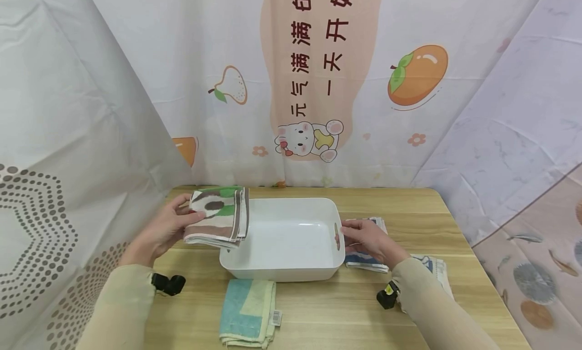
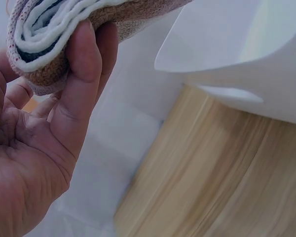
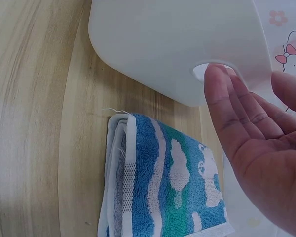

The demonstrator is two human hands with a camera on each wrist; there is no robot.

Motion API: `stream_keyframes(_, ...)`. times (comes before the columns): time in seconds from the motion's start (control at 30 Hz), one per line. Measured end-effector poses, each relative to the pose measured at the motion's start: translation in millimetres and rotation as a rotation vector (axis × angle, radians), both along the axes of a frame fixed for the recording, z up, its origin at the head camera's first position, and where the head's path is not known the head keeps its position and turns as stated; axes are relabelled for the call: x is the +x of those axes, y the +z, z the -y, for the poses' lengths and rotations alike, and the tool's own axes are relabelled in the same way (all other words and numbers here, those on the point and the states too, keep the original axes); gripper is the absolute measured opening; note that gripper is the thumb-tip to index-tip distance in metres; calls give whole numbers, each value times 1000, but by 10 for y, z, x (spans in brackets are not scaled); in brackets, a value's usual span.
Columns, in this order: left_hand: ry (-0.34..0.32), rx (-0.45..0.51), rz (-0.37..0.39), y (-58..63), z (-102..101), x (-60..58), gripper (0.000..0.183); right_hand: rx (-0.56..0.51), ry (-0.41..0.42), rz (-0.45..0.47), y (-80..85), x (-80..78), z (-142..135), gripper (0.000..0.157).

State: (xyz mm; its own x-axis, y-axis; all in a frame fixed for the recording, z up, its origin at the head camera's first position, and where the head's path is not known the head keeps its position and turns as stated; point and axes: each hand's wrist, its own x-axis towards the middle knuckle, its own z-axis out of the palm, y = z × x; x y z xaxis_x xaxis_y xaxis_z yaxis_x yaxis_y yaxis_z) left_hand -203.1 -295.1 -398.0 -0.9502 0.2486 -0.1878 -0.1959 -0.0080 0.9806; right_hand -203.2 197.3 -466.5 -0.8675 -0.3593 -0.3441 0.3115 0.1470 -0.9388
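My left hand (image 1: 168, 226) pinches a folded brown, white and green towel (image 1: 213, 213) between thumb and fingers, raised over the left end of a white plastic bin (image 1: 284, 274). In the left wrist view, the layered white folds of this towel (image 2: 54, 39) rise above the palm. At the bin's right end is my right hand (image 1: 368, 236), its extended fingertips at the oval handle hole, as the right wrist view shows. Below that hand, a folded blue towel (image 3: 163, 182) with white and green patterns lies on the table beside the bin.
In front of the bin lies a folded light blue and cream towel (image 1: 243, 309) with a label. Another pale and blue towel (image 1: 436, 271) is partly hidden behind the right forearm. A printed curtain (image 1: 245, 153) hangs behind the wooden table (image 1: 327, 314).
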Motion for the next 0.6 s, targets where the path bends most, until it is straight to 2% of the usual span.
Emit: stream_keyframes(0.6,-20,25,41,-89,-294,-52,44,15,-8,-20,-30,-15,15,47)
